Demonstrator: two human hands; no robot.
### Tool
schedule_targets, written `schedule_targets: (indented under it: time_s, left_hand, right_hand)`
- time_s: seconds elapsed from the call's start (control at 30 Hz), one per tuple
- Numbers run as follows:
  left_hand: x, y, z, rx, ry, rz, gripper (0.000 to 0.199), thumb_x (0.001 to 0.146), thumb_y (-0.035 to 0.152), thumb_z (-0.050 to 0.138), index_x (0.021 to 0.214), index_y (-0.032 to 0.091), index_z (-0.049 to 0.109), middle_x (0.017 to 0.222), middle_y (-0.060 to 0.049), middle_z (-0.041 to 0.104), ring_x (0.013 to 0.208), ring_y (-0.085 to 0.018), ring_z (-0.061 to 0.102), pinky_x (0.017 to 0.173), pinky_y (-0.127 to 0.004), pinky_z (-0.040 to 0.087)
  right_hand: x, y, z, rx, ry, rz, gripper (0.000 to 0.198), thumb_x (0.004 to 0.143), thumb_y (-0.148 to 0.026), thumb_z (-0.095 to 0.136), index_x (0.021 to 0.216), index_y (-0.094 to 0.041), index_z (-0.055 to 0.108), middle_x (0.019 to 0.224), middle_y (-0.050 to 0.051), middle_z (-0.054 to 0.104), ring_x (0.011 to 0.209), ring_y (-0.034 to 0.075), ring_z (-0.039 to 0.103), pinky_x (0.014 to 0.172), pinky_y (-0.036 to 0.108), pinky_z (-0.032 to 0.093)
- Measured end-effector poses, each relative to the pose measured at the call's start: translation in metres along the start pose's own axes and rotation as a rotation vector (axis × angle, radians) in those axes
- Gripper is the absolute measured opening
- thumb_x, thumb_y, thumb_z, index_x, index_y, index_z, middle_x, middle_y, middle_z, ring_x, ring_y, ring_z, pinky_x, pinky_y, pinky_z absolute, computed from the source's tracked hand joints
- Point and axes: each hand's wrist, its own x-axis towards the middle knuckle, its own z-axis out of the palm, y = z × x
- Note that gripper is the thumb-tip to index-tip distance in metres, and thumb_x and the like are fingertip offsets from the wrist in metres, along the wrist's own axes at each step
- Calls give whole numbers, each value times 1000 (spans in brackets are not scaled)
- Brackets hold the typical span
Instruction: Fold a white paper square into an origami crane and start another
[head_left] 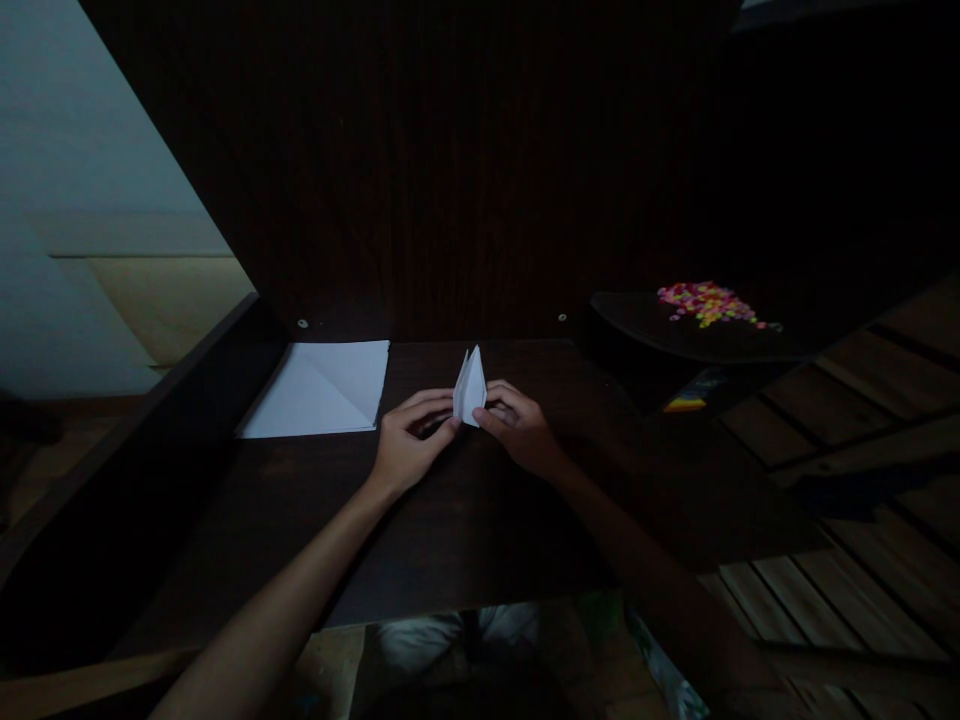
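1. A rainbow-striped patch [686, 404] shows below the dark shelf [630, 312] at the right; it is too dim to tell whether it bears writing.
2. The folded white paper [472, 392] sits between the two hands, over the middle of the dark surface [300, 510]; whether it touches the surface I cannot tell.
3. It points away from the person, its narrow tips at the far end, its long axis running near to far with a slight lean rightward.
4. The left hand [411, 440] is partly curled, thumb and fingertips at the paper's left edge.
5. The right hand [521, 430] pinches the lower right part, thumb on the near face.
6. White sheets [315, 390] lie left of the hands; small colourful pieces [709, 303] lie on the shelf.
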Motion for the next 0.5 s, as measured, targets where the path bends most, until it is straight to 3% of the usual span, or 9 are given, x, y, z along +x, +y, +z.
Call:
schedule_targets:
  time_s: [0.17, 0.33, 0.5]
  left_hand:
    - [2, 0, -2, 14, 43, -24, 15, 76, 27, 69, 86, 17, 73, 100, -9, 71, 91, -21, 68, 78, -33, 58]
    - [2, -7, 2, -166, 50, -145, 39, 70, 23, 73, 106, 15, 63, 92, -7, 70, 75, -15, 67, 71, -28, 56]
    - [2, -11, 4, -228, 17, -155, 48, 69, 22, 73, 114, 16, 58, 96, -8, 69, 79, -14, 66, 72, -27, 55]
  right_hand:
    - [1, 3, 1, 2, 87, 49, 27, 75, -43, 72, 85, -22, 59, 84, 1, 61, 79, 16, 63, 75, 31, 54]
    - [1, 2, 4, 11, 169, -1, 38, 69, -41, 78, 94, -23, 55, 82, 0, 61, 70, 13, 60, 62, 27, 51]
    - [1, 3, 4, -42, 194, -21, 44, 66, -36, 81, 99, -23, 54, 86, 2, 63, 73, 15, 60, 62, 28, 51]
